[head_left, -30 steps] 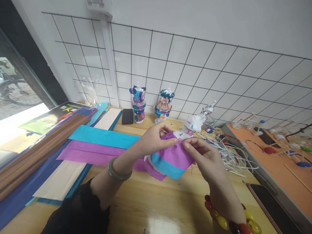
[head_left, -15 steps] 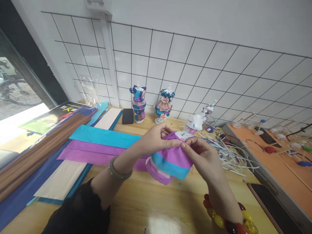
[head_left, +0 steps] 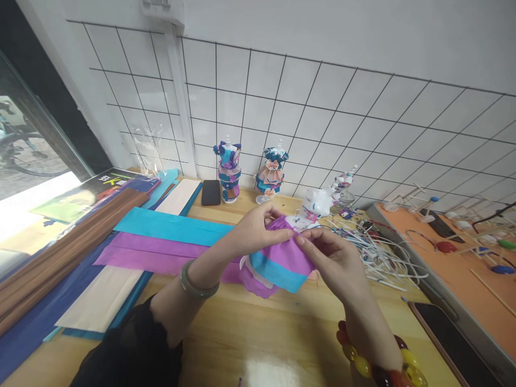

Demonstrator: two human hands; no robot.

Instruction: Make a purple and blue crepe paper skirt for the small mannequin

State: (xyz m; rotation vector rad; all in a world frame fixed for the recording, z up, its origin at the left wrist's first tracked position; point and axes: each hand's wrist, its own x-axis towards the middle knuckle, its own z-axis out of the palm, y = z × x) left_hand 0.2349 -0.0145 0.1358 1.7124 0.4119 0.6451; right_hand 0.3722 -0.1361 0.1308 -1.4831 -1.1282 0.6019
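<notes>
Between my hands is a small white dress form (head_left: 320, 200), tilted with its bust pointing away from me. A layered paper skirt (head_left: 282, 275) in purple, blue and white wraps its lower part. My left hand (head_left: 260, 228) pinches the gathered purple top edge of the skirt, thumb laid along it. Close beside that thumb, my right hand (head_left: 332, 252) pinches the same edge between thumb and forefinger. The fingers behind the form are partly hidden. Flat strips of blue paper (head_left: 173, 224) and purple paper (head_left: 153, 250) lie under and beyond my left forearm.
Two decorated dress forms, one blue and purple (head_left: 229, 172) and one peach and teal (head_left: 272, 174), stand by the wall near a black phone (head_left: 211, 192). White cords (head_left: 379, 252) lie tangled at right. Another phone (head_left: 447, 338) rests near the orange tray (head_left: 463, 269). Brown paper (head_left: 72, 252) lies left.
The dress form and skirt have shifted slightly left, and the skirt's hem has swung a little up. Both hands keep their pinch on the purple edge, the right thumb moving slightly left.
</notes>
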